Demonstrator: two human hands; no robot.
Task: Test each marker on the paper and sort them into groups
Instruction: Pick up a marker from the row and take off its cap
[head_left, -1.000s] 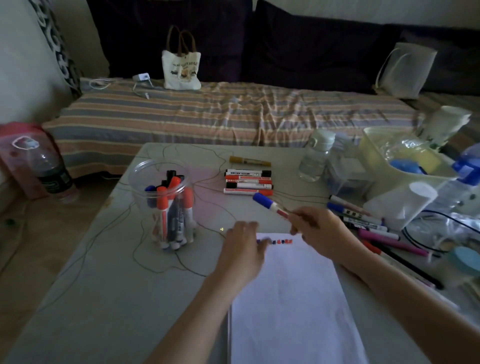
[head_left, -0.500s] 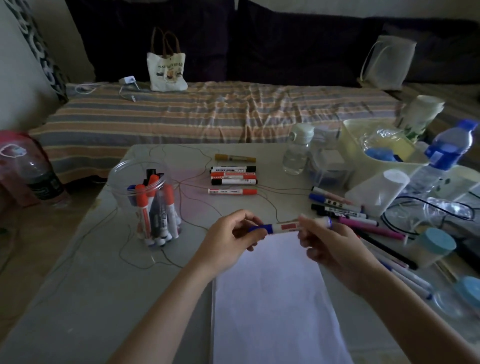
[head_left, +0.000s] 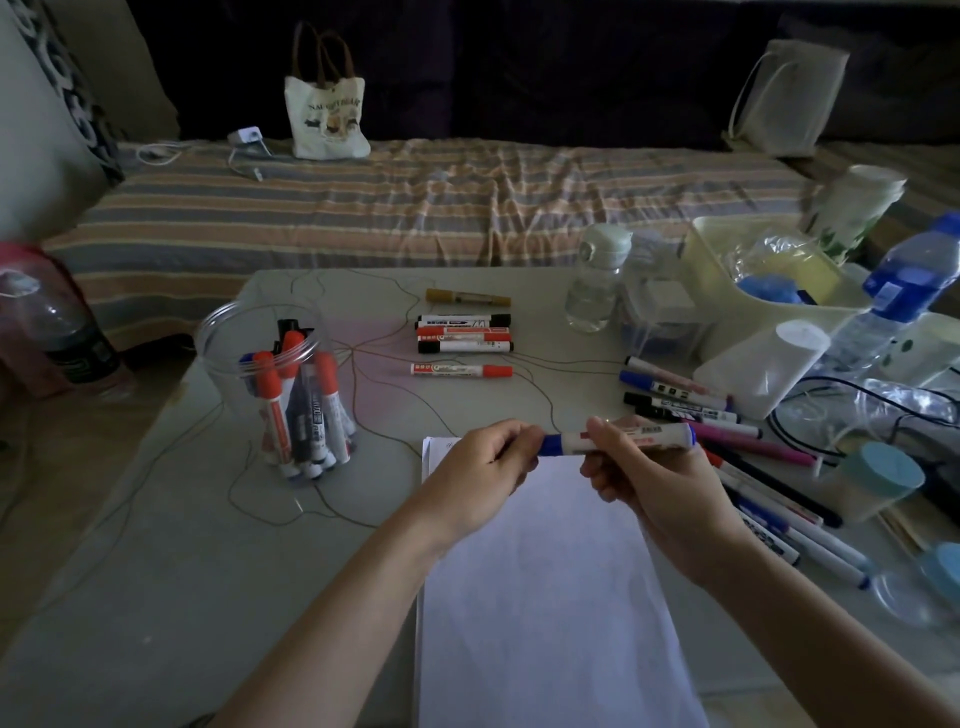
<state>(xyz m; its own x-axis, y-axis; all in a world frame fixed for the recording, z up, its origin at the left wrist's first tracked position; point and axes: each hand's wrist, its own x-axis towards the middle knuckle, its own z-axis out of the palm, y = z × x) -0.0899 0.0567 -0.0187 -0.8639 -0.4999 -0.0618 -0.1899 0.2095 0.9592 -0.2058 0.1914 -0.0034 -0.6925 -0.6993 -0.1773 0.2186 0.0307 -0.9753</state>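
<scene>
Both hands hold one blue marker (head_left: 618, 440) level above the top edge of the paper (head_left: 545, 597), which lies on the bench (head_left: 156, 571). The left hand (head_left: 483, 467) pinches the blue cap end between curled fingers and thumb; the right hand (head_left: 654, 478) grips the white barrel, fingers wrapped under it. A red printed label and a barcode show on the barrel, but the writing is too small to read.

Beyond the paper lie five markers in a row (head_left: 465, 332): one yellow at the far end, then black, red and black close together, and one red a little apart nearer the hands. Their labels carry print that cannot be read.

To the left stands a clear jar (head_left: 280, 384) of markers set upright, red, blue and black caps among them; the count is unclear.

To the right, a loose heap of pens (head_left: 691, 405) lies fanned out, too overlapped to count.

On the bed (head_left: 415, 208) behind stands a tote bag (head_left: 326, 114) with curved lettering, not legible.
</scene>
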